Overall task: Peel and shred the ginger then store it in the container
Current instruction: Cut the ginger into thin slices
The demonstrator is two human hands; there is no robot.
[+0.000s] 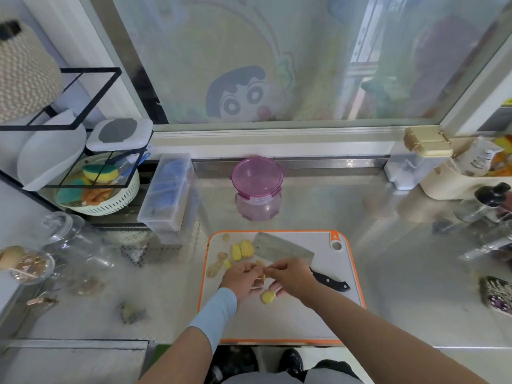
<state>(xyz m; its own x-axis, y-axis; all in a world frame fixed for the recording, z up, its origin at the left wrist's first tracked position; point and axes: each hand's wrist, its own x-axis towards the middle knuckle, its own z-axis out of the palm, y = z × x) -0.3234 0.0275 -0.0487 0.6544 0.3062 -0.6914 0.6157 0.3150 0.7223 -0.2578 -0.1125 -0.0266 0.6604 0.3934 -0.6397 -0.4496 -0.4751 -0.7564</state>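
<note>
On the steel counter (pixel 388 259) behind the orange-rimmed cutting board (pixel 291 322) stands one purple-lidded container (pixel 257 187), closed, and one cleaver (pixel 279 246) lies flat on the board just beyond the hands. The left hand (pixel 242 278) and right hand (pixel 291 275) meet over the board, fingertips closed narrowly on one small ginger piece (pixel 261 273). Two peeled yellow chunks (pixel 240 250) lie side by side left of the blade, with a third chunk (pixel 268 297) below the hands.

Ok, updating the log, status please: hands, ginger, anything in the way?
Left hand and right hand pinch one ginger piece over cutting board. Peeled chunks unshredded. Cleaver idle on board; container lidded.
</note>
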